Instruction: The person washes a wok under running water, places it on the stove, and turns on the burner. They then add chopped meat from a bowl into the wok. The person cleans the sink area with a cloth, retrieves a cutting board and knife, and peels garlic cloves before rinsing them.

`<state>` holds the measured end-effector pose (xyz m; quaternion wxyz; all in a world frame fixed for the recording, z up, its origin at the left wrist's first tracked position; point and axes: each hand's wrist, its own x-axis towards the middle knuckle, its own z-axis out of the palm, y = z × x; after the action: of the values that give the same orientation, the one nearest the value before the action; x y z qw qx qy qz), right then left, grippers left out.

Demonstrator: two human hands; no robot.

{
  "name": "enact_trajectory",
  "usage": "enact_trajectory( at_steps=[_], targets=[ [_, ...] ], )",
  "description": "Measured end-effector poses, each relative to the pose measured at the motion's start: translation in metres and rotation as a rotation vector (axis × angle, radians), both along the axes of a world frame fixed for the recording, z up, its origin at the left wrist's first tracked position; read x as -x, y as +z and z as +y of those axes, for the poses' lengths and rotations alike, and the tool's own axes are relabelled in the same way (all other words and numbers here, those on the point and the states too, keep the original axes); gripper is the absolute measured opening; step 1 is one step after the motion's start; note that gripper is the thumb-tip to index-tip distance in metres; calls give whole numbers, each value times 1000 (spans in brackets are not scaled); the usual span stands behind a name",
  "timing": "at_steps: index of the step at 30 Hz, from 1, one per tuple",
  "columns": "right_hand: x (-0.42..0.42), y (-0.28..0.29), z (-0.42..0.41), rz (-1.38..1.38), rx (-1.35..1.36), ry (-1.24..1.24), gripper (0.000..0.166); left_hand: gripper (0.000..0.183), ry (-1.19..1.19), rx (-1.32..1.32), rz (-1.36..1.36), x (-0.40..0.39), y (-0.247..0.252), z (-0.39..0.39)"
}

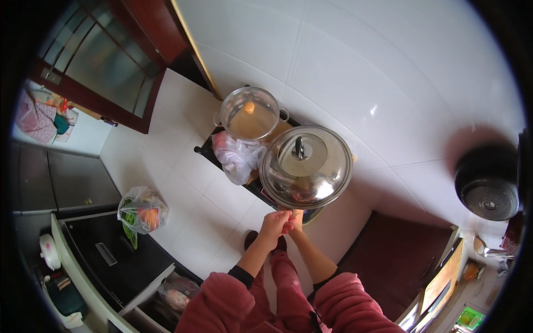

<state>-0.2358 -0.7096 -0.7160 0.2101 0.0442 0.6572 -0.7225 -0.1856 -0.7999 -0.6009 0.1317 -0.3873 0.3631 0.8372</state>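
Note:
My left hand [273, 225] and my right hand [297, 221] meet just below the near rim of a large round lid [308, 191]. The left hand's fingers are curled and touch the right hand. The lid's edge and my left hand hide part of the right. Whether either grips something, such as a pan handle, cannot be made out. The shiny metal lid has a clear centre and a dark upright knob [299, 146]. Beyond it stands a glass-lidded pot [231, 120] with side handles and an orange knob [249, 108]. A whitish plastic bag [238, 160] lies beside both.
A low black rack [210, 156] carries the bag and pot, near the white wall [354, 62]. At left, a vegetable bag [145, 216] rests by dark cabinets [137, 254]. A dark red cabinet door [387, 258] and hanging black pan [487, 187] are at right.

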Motion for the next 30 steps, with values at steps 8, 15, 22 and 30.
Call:
enact_trajectory(
  at_steps=[8, 15, 22, 30],
  targets=[
    [5, -40, -20, 220, -468, -132, 20, 28, 29, 43, -204, 39, -7, -2],
    [8, -7, -20, -29, -123, -221, 15, 24, 104, 78, -269, 39, -25, -11],
    [9, 47, -6, 666, -737, -5, 17, 14, 34, 37, -373, 53, -17, -23],
    [-17, 73, 35, 761, -683, 18, 36, 12, -61, 83, -424, 59, -13, -38]
  ],
)
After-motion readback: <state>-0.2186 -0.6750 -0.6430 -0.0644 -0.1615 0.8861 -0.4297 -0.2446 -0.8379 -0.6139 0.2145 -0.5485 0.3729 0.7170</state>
